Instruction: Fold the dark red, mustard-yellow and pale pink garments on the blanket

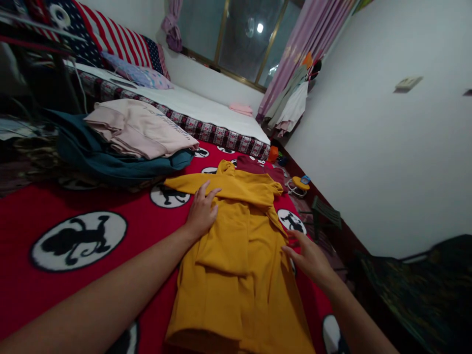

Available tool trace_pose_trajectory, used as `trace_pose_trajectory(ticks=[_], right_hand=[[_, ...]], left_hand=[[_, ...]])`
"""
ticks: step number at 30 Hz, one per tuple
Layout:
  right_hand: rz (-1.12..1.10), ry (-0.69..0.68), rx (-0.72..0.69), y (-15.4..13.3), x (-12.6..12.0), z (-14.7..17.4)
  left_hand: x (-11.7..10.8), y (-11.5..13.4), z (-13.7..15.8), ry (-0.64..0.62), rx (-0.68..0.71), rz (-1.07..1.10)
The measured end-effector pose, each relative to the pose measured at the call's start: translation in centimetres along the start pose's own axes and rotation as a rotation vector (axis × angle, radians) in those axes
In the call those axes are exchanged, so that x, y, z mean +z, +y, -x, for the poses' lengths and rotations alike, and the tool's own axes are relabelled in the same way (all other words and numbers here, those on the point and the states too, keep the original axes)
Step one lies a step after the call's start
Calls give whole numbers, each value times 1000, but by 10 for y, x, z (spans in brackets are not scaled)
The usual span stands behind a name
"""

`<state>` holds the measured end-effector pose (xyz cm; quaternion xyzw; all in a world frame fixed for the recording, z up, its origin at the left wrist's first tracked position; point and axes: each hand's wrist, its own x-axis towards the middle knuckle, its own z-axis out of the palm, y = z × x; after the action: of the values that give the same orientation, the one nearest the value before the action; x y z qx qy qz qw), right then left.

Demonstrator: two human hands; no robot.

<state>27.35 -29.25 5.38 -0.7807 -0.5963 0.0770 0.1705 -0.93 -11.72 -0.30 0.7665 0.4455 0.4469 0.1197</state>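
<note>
yellow garment (236, 255) flat on the red blanket (73, 290), long axis running away from you.
your left hand (202, 212) rests on it, fingers spread; your right hand (309, 258) touches its right edge, fingers loosely apart.

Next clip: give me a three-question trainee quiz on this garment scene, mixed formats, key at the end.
1. True or false: the left hand lies flat on the mustard garment.
2. What does the right hand touch? A) the garment's right edge B) the pink folded clothes C) the pillow
3. Fill in: the pink clothes rest on a dark ____ garment.

Key: 1 true; 2 A; 3 teal
</note>
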Motion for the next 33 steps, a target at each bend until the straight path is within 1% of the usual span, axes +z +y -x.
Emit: trace_pose_trajectory(ticks=[3,7,12,15,18,20,23,26,28,30,31,33], right_hand=[[62,-39,105,6,5,20],[48,-105,156,-1,11,36],[2,-50,186,-6,17,49],[-110,-23,213,-4,20,50],[-316,29,171,-3,22,48],[-446,69,155,-6,19,49],[-571,76,171,-18,10,54],[-678,7,164,-40,0,60],[-720,-43,97,-58,-4,63],[-733,-104,-3,-77,-2,68],[-736,-168,-46,-85,1,71],[-755,-348,-123,-96,11,78]], left_hand=[[5,-6,-1,-57,-51,18],[7,-16,-7,-79,-121,41],[1,-24,-22,-151,-141,35],[0,-24,-32,-182,-134,-57],[0,-22,-47,-209,-127,-92],[-3,-18,-63,-212,-136,-46],[-16,-7,-92,-144,-94,73],[-38,8,-123,-46,-41,109],[-53,10,-139,-8,-40,85],[-65,4,-149,10,-44,44],[-69,-1,-151,14,-51,21],[-72,-13,-147,19,-45,-48]])
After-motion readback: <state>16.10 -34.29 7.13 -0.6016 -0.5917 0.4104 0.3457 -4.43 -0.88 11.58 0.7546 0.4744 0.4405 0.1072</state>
